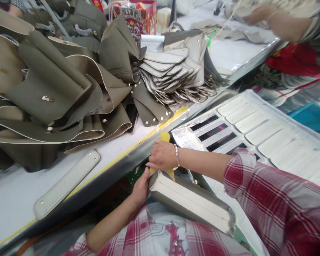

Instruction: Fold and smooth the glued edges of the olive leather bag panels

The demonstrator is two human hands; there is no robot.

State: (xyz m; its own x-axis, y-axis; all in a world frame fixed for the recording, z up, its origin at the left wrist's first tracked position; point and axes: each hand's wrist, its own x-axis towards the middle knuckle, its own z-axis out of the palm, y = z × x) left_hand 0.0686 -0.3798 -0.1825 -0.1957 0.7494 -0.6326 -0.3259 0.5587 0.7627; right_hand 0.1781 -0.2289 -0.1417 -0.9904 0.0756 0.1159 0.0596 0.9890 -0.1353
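Note:
My right hand [162, 154] is closed round a yellow flat piece [165, 136], whose rounded end sticks out above the fist and whose other part shows below it. What kind of thing it is cannot be made out. My left hand [141, 185] pinches the near end of a folded olive-green leather bag piece [192, 204], its thumb just below the right fist. The piece lies across my lap with its pale edge upward. On the table, a pale strap with metal studs [66, 184] lies to the left of my hands.
Olive-green leather bag pieces [50, 81] are heaped on the table at left. Pale studded straps [170, 71] are stacked at the back. A white tray [256, 156] with pale panels stands at right. Another person's hand [261, 16] is at upper right. The table edge [101, 177] carries yellow tape.

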